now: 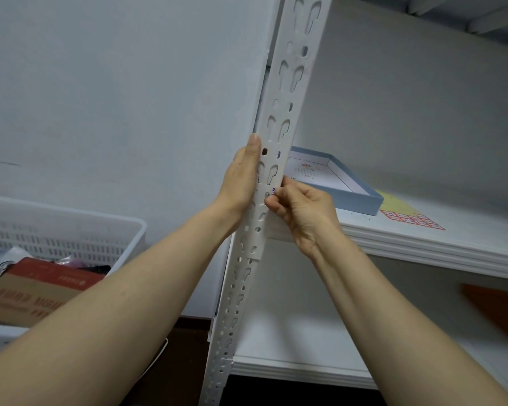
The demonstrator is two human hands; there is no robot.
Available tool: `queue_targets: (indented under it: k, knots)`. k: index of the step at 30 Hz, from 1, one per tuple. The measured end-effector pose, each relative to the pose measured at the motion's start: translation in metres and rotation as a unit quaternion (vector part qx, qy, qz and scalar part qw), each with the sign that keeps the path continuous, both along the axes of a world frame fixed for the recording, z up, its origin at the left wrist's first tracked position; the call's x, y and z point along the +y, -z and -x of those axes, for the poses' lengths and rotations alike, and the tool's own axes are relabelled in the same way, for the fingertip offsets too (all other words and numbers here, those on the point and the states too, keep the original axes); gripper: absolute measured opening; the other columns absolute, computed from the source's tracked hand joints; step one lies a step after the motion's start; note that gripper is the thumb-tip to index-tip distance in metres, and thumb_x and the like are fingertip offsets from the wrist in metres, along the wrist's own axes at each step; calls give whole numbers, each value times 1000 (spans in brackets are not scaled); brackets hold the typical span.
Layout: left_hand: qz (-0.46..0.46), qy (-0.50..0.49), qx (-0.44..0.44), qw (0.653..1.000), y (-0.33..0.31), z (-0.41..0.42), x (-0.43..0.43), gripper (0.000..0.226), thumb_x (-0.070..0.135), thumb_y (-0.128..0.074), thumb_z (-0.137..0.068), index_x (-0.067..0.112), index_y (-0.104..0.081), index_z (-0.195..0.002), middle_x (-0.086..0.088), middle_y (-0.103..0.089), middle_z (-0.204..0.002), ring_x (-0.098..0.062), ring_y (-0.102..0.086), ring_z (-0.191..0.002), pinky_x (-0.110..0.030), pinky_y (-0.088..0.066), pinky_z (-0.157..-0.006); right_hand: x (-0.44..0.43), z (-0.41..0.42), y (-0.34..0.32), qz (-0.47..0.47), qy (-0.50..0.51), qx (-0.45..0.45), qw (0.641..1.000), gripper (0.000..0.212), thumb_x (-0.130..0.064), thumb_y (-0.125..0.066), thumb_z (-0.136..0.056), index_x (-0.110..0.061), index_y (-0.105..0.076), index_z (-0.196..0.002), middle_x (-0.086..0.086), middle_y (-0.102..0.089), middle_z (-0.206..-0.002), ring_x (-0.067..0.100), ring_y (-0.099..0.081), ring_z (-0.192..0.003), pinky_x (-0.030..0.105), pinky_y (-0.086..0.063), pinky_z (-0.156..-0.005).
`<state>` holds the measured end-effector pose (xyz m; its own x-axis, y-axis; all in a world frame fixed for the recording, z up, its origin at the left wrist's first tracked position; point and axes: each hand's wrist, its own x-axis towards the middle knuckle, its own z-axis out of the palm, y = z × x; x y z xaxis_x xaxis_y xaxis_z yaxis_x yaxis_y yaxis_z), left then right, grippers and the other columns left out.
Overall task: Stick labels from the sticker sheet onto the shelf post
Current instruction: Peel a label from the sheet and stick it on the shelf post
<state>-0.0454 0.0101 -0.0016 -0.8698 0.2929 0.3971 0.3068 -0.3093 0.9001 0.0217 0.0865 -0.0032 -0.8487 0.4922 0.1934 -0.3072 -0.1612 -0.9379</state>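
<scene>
A white slotted shelf post [288, 92] runs from the top centre down to the bottom. My left hand [242, 177] lies flat against the post's left edge with straight fingers. My right hand [299, 209] is at the post's right edge, its fingertips pinching a small label [274, 191] with blue print against the post. The yellow sticker sheet [405, 212] with red-framed labels lies on the shelf board to the right.
A light blue shallow box [361, 197] sits on the white shelf board [423, 247] behind the post. A lower shelf board [291, 347] lies below. A white perforated basket [71, 230] with a brown carton [33, 291] stands at the left. A grey wall is behind.
</scene>
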Motion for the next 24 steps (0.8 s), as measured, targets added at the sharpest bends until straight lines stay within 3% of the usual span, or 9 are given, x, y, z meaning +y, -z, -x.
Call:
queue_targets:
  k: [9,16,24]
  knots:
    - [-5,5,-4,1000,0,-2,-1,53,56,-31,-96,16,-59,-118,-4,-67,-113,-17,-65,-103,-34,-49,-95,3,-2,0,4,-12,-7,1000,19,10,-52,-82,-1,-67,-78,8,-61,-71,8,-56,-49,17,-56,-59]
    - [-13,12,-5,1000,-2,-4,-2,51,53,-31,-97,16,-58,-120,-1,-67,-112,-13,-65,-99,-23,-50,-84,-5,0,-1,-46,37,-6,998,24,6,-55,-81,-8,-66,-64,-2,-58,-50,8,-51,-42,16,-54,-52]
    - [-11,13,-3,1000,0,-1,-1,55,57,-32,-95,17,-57,-123,-5,-65,-117,-20,-63,-105,-36,-49,-97,-9,6,5,-122,88,5,989,26,2,-50,-82,-13,-62,-66,-8,-54,-40,7,-53,-36,18,-53,-50]
